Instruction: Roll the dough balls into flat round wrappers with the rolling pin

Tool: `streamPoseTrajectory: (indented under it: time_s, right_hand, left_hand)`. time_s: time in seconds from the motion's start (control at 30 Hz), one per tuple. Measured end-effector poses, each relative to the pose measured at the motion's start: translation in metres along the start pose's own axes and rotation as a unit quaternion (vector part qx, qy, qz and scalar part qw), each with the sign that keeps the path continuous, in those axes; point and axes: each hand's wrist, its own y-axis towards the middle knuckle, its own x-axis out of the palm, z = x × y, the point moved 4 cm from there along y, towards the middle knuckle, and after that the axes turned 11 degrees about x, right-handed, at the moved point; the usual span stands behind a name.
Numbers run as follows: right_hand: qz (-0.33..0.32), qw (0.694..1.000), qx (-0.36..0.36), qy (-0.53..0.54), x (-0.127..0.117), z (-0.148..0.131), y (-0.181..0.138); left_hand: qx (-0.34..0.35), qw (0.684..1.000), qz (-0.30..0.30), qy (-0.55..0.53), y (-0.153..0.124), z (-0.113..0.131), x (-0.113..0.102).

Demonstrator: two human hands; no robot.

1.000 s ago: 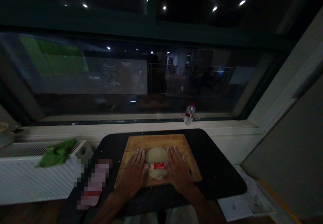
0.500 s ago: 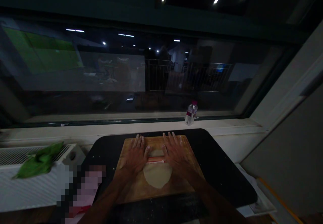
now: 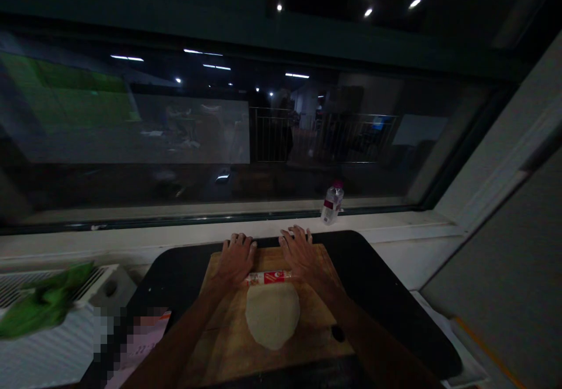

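A flattened oval sheet of pale dough (image 3: 272, 316) lies on a wooden cutting board (image 3: 219, 357). Along its far edge runs a rolling pin (image 3: 268, 277), crosswise, with a red-and-white printed wrapping. My left hand (image 3: 237, 255) is palm down over the pin's left end, and my right hand (image 3: 299, 253) is over its right end. Both hands press with the palm or heel, fingers stretched beyond the pin toward the board's far edge and slightly bent. The fingertips look dusted white. Neither hand is wrapped round the pin, whose ends are hidden beneath them.
The board rests on a black table (image 3: 381, 295) against a white windowsill (image 3: 175, 236). A clear bottle with a pink cap (image 3: 332, 203) stands on the sill. A green cloth (image 3: 48, 301) lies over the radiator (image 3: 52, 348) at left. Pink packaging (image 3: 147, 342), partly blurred, is near my left forearm.
The rolling pin has moved away from me, from across the dough to its far edge. Both hands have gone forward with it, and more of the dough shows on the near side.
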Motion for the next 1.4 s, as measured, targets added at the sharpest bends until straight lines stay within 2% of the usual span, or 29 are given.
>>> streamPoseTrajectory:
  time_s: [0.23,0.5,0.63,0.83,1.13,1.27,1.4]
  right_hand:
    - [0.024,1.000,-0.006,0.016,-0.007,-0.001,0.004]
    - [-0.043,0.998,0.017,-0.030,0.006,0.003,-0.004]
    - [-0.069,0.996,0.017,-0.048,0.008,0.006,-0.022]
    - [-0.030,0.998,-0.008,-0.058,-0.003,0.006,-0.059]
    - [-0.064,0.998,0.012,-0.011,-0.019,0.001,-0.114]
    - [-0.098,0.994,-0.032,0.032,-0.038,0.004,-0.130]
    - [-0.163,0.976,-0.120,0.080,-0.062,0.008,-0.133]
  left_hand:
    - [-0.035,0.999,0.024,0.026,-0.010,0.002,-0.001]
    - [-0.055,0.998,0.006,0.038,-0.023,0.009,0.003]
    - [-0.061,0.998,0.008,0.031,-0.037,0.016,0.012]
    - [-0.064,0.998,0.028,0.009,-0.064,0.032,0.020]
    - [-0.051,0.998,0.047,0.014,-0.117,0.066,0.003]
    - [-0.035,0.999,-0.007,-0.017,-0.131,0.072,-0.011]
    - [-0.018,0.992,-0.105,-0.064,-0.122,0.079,-0.025]
